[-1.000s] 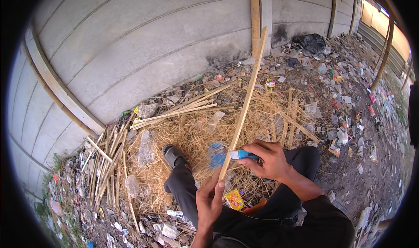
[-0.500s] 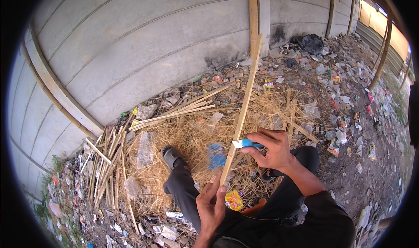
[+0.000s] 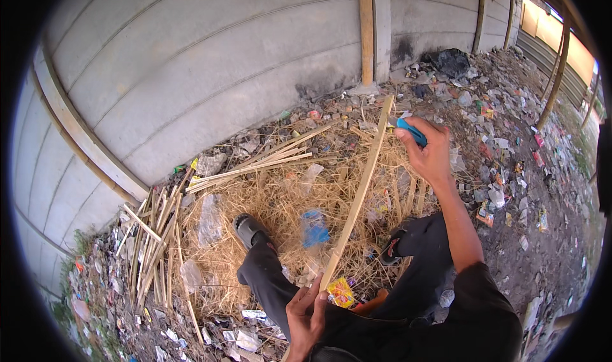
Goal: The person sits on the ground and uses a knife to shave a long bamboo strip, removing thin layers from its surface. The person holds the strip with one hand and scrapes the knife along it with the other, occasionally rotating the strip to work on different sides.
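Observation:
A long, pale bamboo strip slants away from my lap toward the wall. Its near end is pinched between the thumb and fingers of my left hand. My right hand is wrapped round the blue handle of a utility knife, close to the strip's far end. The knife's blade lies at the strip's right edge; whether it touches cannot be made out. Below the strip, a heap of straw-like shavings covers the ground between and beyond my feet.
A pile of bamboo strips lies at the left, with several more strips across the shavings. Behind them rises a grey concrete panel wall with a wooden post. Litter is strewn over the dirt at the right.
My right hand has slid the knife from the strip's middle out to near its far end, arm stretching forward. The strip's far end has dropped lower. My left hand stays nearly in place.

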Tool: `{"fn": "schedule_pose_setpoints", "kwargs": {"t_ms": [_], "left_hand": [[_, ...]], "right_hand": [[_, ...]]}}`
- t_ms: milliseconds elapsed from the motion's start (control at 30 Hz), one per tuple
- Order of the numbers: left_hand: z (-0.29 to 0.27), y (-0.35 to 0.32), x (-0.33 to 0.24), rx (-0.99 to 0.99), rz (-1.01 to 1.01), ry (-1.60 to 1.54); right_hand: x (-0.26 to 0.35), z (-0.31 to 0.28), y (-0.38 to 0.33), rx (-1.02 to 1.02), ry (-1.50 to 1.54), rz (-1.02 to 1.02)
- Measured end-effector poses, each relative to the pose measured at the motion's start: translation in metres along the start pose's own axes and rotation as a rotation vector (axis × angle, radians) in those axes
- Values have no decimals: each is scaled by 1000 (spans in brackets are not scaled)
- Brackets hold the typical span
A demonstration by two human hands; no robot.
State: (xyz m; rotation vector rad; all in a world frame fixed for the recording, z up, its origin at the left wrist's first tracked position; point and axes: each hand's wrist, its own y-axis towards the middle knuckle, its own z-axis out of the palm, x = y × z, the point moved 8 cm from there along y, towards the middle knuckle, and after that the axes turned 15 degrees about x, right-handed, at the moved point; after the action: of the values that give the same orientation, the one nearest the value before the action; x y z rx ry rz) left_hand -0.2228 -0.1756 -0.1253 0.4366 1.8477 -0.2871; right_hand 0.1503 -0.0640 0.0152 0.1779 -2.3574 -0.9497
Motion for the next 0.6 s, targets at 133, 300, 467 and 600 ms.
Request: {"fn": "schedule_pose_setpoints", "kwargs": {"t_ms": [133,300,467,600], "left_hand": [[1,-4,4,25,-22,21],[-9,-10,9,29,-13,114],[-16,4,-9,-30,-8,189],[-20,15,-27,-104,81,260]], "right_hand": [[-36,-13,12,-115,48,109],[-60,-41,18,-146,-24,158],[-31,2,-14,198,31,256],[29,30,-53,197,232,-46]]}}
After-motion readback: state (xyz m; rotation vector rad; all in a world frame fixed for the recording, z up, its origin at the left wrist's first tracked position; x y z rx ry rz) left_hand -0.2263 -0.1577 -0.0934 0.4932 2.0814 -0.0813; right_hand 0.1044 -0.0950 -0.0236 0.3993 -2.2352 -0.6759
